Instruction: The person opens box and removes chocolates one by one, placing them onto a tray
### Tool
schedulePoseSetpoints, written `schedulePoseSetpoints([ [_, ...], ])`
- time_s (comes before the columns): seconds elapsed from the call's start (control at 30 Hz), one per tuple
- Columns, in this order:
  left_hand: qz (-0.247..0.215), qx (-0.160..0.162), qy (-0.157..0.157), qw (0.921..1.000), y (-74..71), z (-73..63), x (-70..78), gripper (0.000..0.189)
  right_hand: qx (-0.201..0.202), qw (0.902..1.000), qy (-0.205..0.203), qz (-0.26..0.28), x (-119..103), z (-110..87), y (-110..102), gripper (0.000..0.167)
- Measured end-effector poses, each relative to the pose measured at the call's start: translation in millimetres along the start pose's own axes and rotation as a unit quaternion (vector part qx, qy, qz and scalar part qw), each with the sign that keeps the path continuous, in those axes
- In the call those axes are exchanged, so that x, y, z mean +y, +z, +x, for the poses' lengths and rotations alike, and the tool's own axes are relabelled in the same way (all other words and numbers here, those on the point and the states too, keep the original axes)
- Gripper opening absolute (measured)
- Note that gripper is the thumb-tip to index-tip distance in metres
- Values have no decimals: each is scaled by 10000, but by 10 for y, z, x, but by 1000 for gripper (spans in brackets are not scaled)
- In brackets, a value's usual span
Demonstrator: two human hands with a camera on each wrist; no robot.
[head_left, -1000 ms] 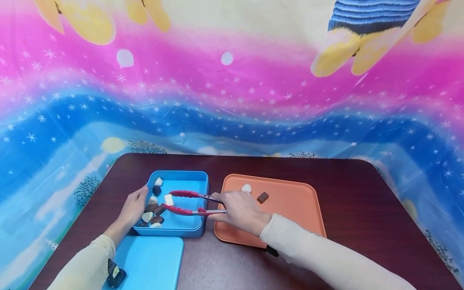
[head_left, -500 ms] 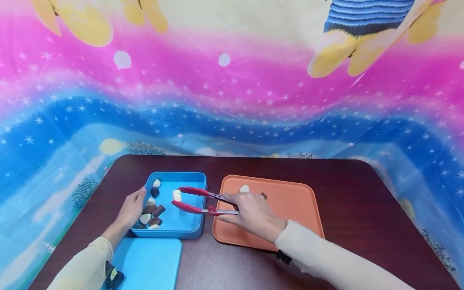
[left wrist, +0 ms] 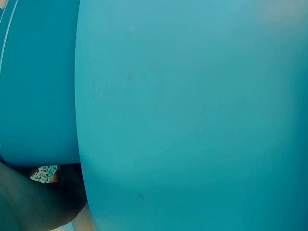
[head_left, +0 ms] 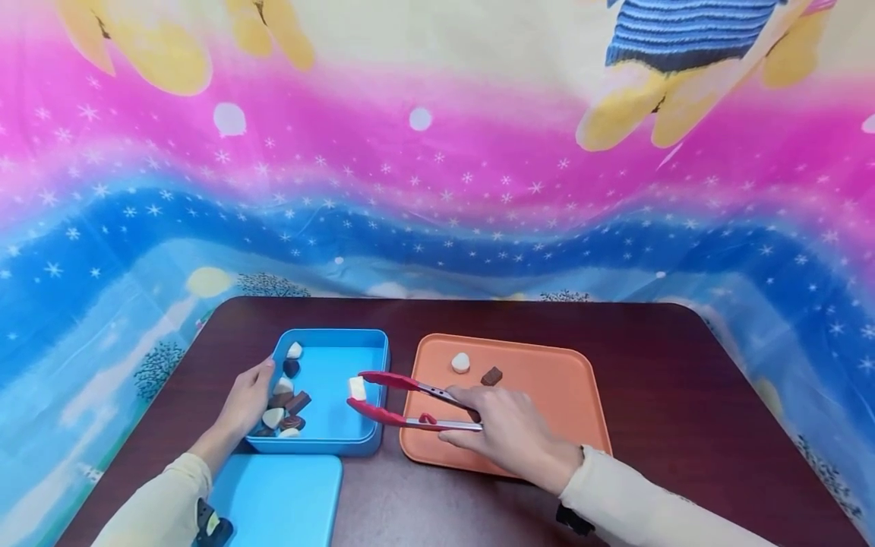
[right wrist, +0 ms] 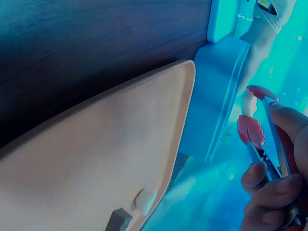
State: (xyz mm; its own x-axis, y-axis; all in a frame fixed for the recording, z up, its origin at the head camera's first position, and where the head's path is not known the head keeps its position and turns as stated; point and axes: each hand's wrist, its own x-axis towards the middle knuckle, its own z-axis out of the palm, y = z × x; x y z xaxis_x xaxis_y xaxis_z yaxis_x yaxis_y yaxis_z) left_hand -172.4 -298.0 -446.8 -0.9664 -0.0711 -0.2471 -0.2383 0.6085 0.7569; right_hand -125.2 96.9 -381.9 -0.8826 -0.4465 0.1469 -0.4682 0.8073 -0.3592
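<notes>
My right hand (head_left: pixel 516 433) grips a pair of red-tipped tongs (head_left: pixel 390 380). A white block-shaped chocolate (head_left: pixel 358 389) is pinched between the tong tips, above the right part of the blue box (head_left: pixel 358 448). My left hand (head_left: pixel 244 399) holds the left wall of that box, its far fingers hidden. Inside, white pieces and dark chocolates (head_left: pixel 298 402) crowd the left side. On the orange tray (head_left: pixel 560 410) lie a white rounded piece (head_left: pixel 461 363) and a brown block (head_left: pixel 491 376). The right wrist view shows the tongs (right wrist: pixel 276 139) in my curled fingers.
A flat blue lid (head_left: pixel 287 494) lies in front of the box, under my left forearm. A narrow strip of dark table (head_left: pixel 399 357) separates box and tray. Behind the table hangs a patterned cloth (head_left: pixel 437 190).
My right hand has moved right and slightly toward me, carrying the white chocolate in the tongs from the pile across the box. The left hand stays at the box.
</notes>
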Motion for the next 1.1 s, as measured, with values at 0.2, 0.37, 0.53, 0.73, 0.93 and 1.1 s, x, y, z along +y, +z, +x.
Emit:
schedulePoseSetpoints([
  [0.2, -43, -68, 74, 9999, -10, 11, -28, 71, 190, 9995, 148, -183, 99, -76, -38, 36],
  [0.37, -76, -114, 204, 9997, -21, 27, -42, 71, 279, 9991, 267, -199, 189, -147, -72, 42],
  [0.53, -57, -53, 100, 9999, -23, 18, -30, 75, 297, 9988, 351, -195, 265, -221, -76, 45],
  [0.73, 12, -22, -19, 10000, -30, 33, -7, 76, 274, 9982, 528, -107, 361, -312, -82, 48],
  [0.93, 25, -50, -20, 10000, -22, 48, -10, 74, 254, 9967, 748, -158, 477, -401, -112, 51],
  [1.1, -5, -31, -18, 10000, -20, 42, -12, 74, 298, 9951, 880, -329, 578, -477, -130, 54],
])
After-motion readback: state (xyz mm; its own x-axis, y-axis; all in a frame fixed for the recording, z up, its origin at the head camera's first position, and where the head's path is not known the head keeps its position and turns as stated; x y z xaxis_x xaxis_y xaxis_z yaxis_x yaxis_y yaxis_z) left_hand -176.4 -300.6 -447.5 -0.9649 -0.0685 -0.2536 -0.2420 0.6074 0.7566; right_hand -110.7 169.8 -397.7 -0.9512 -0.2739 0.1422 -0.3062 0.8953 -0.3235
